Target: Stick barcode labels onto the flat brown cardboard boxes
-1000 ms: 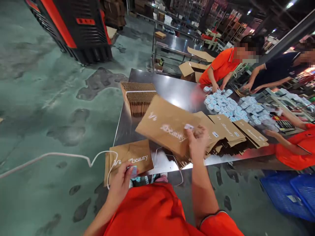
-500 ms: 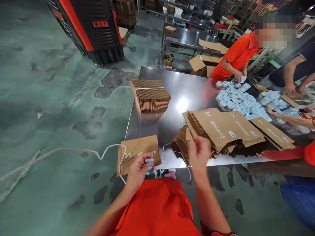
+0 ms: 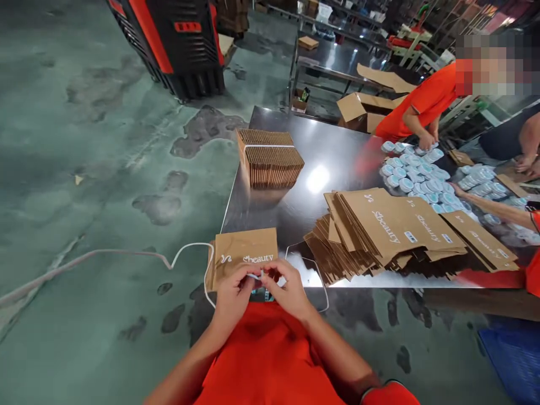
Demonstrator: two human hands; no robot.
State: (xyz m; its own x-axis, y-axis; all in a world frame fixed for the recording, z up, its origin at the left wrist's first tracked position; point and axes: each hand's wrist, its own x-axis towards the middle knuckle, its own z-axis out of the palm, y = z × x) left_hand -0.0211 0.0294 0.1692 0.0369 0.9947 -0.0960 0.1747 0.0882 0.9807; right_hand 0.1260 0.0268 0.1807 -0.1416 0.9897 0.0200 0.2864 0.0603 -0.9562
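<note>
My left hand (image 3: 234,289) and my right hand (image 3: 287,287) meet at the near edge of the steel table (image 3: 320,152), fingers pinched together on a small pale sticker strip (image 3: 256,277). Just beyond them lies a flat brown paper bag (image 3: 244,254) printed "Sbeauty", with white cord handles trailing off its left side. To the right sits a fanned pile of the same brown bags (image 3: 392,233), each with a small label stuck on.
A strapped bundle of flat brown bags (image 3: 270,157) stands at the table's far left. Several small white-and-blue jars (image 3: 415,177) cover the far right, where other people in orange shirts work. A red-and-black machine (image 3: 177,39) stands on the green floor; a blue crate (image 3: 512,349) is at lower right.
My right hand laid a bag onto the fanned pile, then drew back to meet my left hand at the sticker strip. The view shifted slightly left and down.
</note>
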